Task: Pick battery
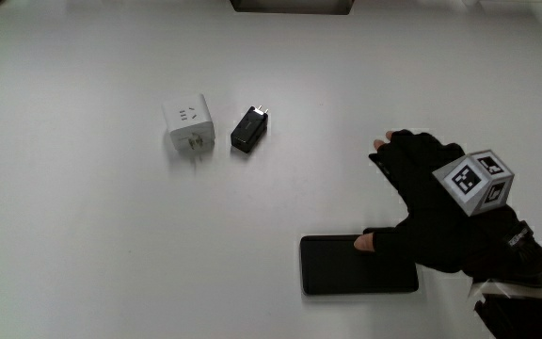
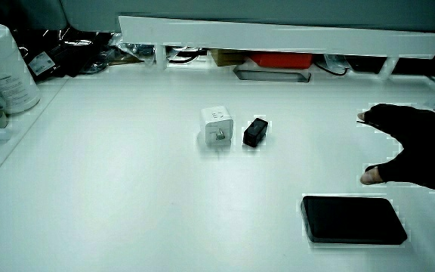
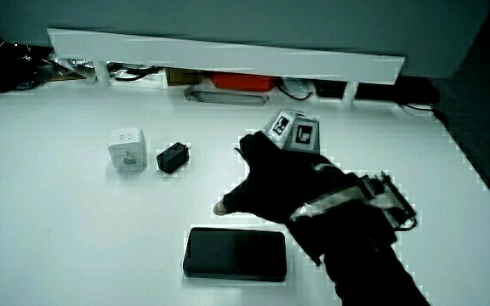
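Observation:
The battery [image 1: 346, 273] is a flat black slab lying on the white table near the person's edge; it shows in both side views [image 2: 353, 219] [image 3: 235, 253]. The gloved hand [image 1: 422, 207] hovers just above the table beside the battery, slightly farther from the person than the slab. Its fingers are spread and hold nothing. The thumb tip reaches over the slab's edge. In both side views the hand [image 2: 414, 155] [image 3: 266, 183] is seen the same way, with the patterned cube [image 3: 296, 132] on its back.
A white plug charger [image 1: 188, 124] and a small black adapter [image 1: 248, 129] lie side by side, farther from the person than the battery. A low white partition [image 2: 278, 34] bounds the table. A white canister [image 2: 6, 68] stands at the table's edge.

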`<act>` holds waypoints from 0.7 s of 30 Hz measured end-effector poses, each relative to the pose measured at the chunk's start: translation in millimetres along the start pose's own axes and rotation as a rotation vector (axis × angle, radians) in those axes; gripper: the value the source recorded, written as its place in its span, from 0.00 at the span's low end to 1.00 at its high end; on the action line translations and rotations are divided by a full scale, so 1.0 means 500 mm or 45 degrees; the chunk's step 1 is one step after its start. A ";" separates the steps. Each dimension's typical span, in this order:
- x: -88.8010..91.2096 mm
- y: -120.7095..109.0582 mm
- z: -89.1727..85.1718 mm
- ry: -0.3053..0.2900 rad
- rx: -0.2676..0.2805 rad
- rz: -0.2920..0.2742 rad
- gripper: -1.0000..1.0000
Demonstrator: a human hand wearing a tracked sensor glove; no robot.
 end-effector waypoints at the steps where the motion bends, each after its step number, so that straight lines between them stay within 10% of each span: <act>1: -0.010 -0.003 0.000 0.014 -0.009 0.022 0.50; 21: -0.033 0.018 -0.142 0.010 -0.231 0.066 0.50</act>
